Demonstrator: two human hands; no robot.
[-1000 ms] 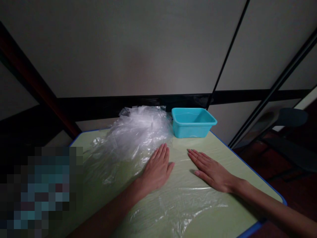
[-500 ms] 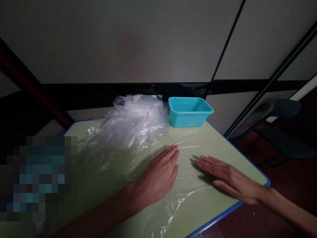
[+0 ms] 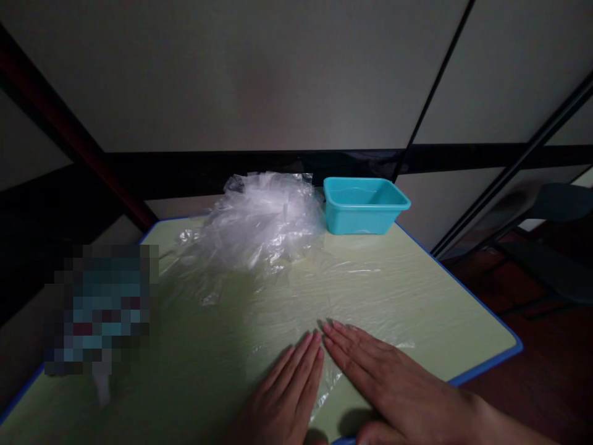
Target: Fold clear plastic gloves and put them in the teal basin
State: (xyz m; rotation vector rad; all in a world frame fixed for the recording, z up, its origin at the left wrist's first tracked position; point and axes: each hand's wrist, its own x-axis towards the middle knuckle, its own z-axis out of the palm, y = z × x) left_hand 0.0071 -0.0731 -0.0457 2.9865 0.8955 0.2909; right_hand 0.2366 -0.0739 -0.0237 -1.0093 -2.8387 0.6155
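Observation:
A thin clear plastic bag or sheet lies spread flat on the pale yellow-green table; its full outline is hard to make out. My left hand rests on it near the front edge, fingers stretched out and palm down. Beside it, my right hand also lies flat, its fingertips almost meeting those of the left. Neither hand grips anything. Beyond them is a loose heap of crumpled clear plastic bags, reaching toward the table's back edge.
A turquoise plastic bin stands right of the heap at the back. A pixelated item sits at the left. Blue trim borders the table. Behind rise wide panels; a dark chair is at the right.
Both hands have come back toward the table's front edge, and the right has moved left beside the left hand. The view has shifted slightly; heap and bin have stayed put.

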